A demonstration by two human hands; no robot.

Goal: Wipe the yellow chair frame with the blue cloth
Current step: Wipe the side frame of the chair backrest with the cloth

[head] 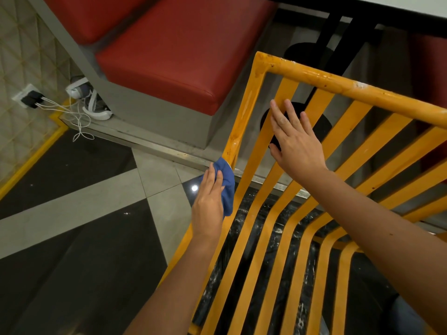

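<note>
Head view: our left hand (209,201) presses the soft blue cloth (227,183) flat-fingered against the yellow chair frame (244,112) side rail, our right hand (296,141) bracing open on the stiff slats.

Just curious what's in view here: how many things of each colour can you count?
Yellow: 1, the slatted yellow metal chair frame
Blue: 1, the crumpled blue cloth
Red: 2, the padded red bench cushions
Total: 4

left hand (210,201) flat, right hand (296,141) fingers splayed
</note>
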